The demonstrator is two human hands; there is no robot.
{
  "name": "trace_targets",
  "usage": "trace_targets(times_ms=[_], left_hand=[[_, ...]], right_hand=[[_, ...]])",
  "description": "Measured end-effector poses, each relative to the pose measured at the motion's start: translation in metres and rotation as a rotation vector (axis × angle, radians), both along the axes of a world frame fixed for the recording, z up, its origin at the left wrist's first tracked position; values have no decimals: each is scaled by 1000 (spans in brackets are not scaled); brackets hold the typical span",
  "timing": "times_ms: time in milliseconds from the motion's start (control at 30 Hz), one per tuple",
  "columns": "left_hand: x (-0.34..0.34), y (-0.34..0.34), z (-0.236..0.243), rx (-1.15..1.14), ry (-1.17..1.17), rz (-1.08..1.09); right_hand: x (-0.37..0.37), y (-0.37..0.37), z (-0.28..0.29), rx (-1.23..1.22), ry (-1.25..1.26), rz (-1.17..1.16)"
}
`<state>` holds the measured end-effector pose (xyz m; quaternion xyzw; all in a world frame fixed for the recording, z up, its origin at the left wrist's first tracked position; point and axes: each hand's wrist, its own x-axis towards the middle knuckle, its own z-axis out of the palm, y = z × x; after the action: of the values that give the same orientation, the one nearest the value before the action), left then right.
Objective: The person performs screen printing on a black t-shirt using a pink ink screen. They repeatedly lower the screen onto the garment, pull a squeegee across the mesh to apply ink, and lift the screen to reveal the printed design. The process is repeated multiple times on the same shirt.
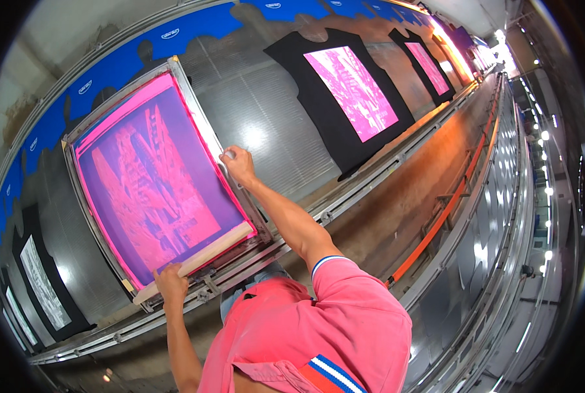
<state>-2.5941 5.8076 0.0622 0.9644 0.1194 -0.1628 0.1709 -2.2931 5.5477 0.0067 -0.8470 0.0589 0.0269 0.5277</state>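
A screen printing frame lies on the long metal table in front of me. Its mesh is purple with a pink-inked pattern and pink ink along the rim. Across the near edge of the mesh rests a squeegee with a pale wooden handle. My left hand is closed on the squeegee toward its left end. My right hand is closed on the frame's right side rail, its fingertips partly hidden. Whatever lies under the frame cannot be made out.
To the right, black shirt pieces with pink prints lie flat on the table. At the left are black pieces with white-grey prints. Blue sheeting runs along the far edge. Metal rails border the near side; an orange bar stands beyond them.
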Motion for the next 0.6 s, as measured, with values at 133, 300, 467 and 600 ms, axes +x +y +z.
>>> trace_targets(times_ms=[133,300,467,600], left_hand=[[-4,11,-5,14,4,-4],[-5,15,-3,-19,19,-6],[1,16,-5,-14,24,5],[5,15,-14,-10,17,22]], right_hand=[[-2,6,-14,-47,-67,4],[-4,16,-21,-65,-64,-17],[-1,19,-19,-77,20,-21],[2,13,-42,-93,-13,-27]])
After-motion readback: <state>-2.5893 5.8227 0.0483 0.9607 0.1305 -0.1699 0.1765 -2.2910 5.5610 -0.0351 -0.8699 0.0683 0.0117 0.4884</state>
